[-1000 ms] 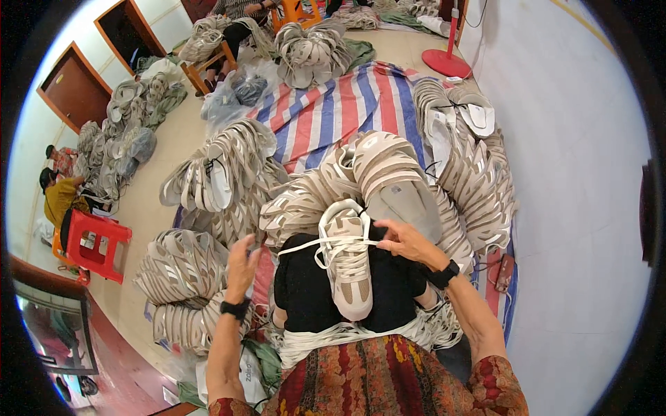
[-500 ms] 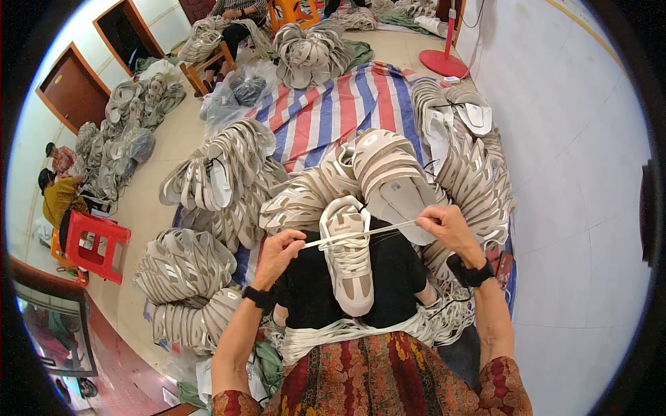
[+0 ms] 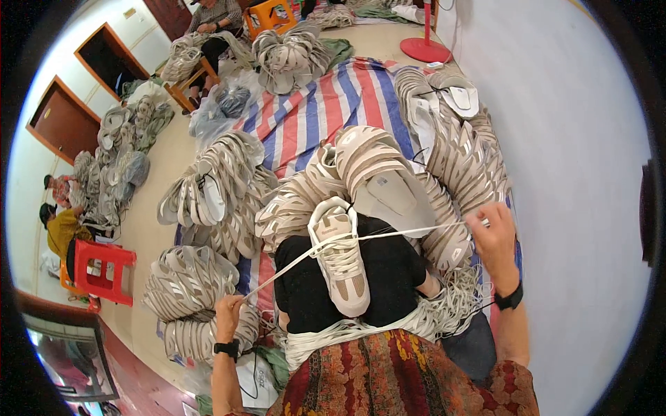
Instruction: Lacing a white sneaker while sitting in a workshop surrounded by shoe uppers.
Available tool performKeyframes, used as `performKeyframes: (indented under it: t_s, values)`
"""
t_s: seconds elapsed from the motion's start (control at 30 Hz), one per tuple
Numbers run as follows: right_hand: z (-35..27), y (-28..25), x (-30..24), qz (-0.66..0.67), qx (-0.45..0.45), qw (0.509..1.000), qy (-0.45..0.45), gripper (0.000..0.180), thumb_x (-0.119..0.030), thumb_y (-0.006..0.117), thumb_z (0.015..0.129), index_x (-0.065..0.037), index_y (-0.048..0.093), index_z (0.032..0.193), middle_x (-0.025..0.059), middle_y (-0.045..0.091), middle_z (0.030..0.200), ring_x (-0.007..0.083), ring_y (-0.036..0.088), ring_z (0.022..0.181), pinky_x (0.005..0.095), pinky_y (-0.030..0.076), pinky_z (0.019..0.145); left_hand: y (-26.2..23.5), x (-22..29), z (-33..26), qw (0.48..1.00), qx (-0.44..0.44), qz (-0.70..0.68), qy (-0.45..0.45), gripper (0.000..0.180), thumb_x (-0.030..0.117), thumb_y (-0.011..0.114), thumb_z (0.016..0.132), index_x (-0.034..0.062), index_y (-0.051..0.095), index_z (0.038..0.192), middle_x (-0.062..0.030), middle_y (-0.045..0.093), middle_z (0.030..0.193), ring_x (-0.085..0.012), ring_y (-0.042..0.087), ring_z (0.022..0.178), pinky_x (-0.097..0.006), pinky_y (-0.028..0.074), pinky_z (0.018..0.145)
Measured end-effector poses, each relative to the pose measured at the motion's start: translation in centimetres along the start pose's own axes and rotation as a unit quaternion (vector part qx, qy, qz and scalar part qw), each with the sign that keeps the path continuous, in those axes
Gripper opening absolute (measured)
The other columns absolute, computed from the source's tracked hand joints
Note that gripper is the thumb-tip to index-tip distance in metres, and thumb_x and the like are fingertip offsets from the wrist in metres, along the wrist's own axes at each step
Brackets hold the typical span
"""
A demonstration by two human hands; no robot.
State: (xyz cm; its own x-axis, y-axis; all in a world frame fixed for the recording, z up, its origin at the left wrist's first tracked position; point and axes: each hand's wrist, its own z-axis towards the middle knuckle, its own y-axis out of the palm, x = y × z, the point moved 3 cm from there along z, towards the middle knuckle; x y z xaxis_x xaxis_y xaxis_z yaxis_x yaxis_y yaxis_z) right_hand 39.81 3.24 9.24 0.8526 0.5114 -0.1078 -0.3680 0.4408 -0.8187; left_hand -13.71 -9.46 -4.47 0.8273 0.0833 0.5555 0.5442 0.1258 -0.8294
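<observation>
shoe: pale beige sneaker [image 3: 341,260] lying sole-down on the person's lap, toe toward the body, heel pointing away; it rests on a black cloth [image 3: 388,277] spread over the knees, likely so the lap gives a steady base for lacing
lace: white lace [image 3: 388,236] threaded through the eyelets near the tongue; both ends drawn out taut to either side, so the crossing sits tight on the shoe
left hand: left hand [image 3: 229,315] low and out to the left, fingers closed in a pinch on one lace end; black watch on the wrist
right hand: right hand [image 3: 494,239] raised out to the right, near the wall side; fingers seem pinched on the other lace end, though the grip itself is small and hard to read; black band on the wrist
loose laces: bundle of white laces [image 3: 444,315] heaped at the lap's edge, under the right forearm, close for picking
stacks: fanned stacks of beige shoes [image 3: 388,173] just beyond the knees; more stacks [image 3: 187,284] by the left hand
floor cover: red, white and blue striped tarp [image 3: 333,104] under the stacks, keeping them off the floor
further out: red plastic stool [image 3: 104,270] at left; other people seated near the doors, apart from this work; plain wall [image 3: 576,208] at right
</observation>
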Motion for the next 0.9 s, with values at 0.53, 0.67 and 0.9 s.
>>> performKeyframes:
  t_s: [0.53,0.67,0.9]
  values:
    - [1.1,18.5,-6.4,0.482,-0.034,0.865,0.135,0.015,-0.008,0.052,0.079,0.000,0.055,0.091,0.0126,0.060,0.070,0.0243,0.060,0.066,0.0336,0.047,0.062,3.7,14.3,14.6,0.944,0.079,-0.317,-0.046,0.020,0.010,0.051,0.086,-0.0047,0.059,0.097,-0.0047,0.059,0.071,-0.0123,0.058,0.063,-0.023,0.046,0.064]
    - [1.1,19.5,-6.4,0.626,-0.110,0.735,0.235,0.012,-0.006,0.052,0.079,0.003,0.057,0.084,0.0110,0.061,0.064,0.0166,0.061,0.057,0.0274,0.048,0.055,5.7,20.0,14.8,0.909,-0.072,-0.406,-0.062,0.019,0.006,0.053,0.085,-0.0052,0.056,0.100,-0.0081,0.062,0.076,-0.0135,0.061,0.068,-0.024,0.050,0.063]
    - [1.6,19.9,-7.2,0.566,-0.114,0.786,0.220,0.011,-0.008,0.055,0.077,0.001,0.058,0.073,0.0101,0.059,0.058,0.0163,0.060,0.050,0.0292,0.046,0.050,10.8,23.6,13.9,0.883,-0.204,-0.414,-0.082,0.016,0.008,0.050,0.088,-0.0017,0.058,0.098,-0.0075,0.062,0.090,-0.0126,0.061,0.076,-0.022,0.051,0.061]
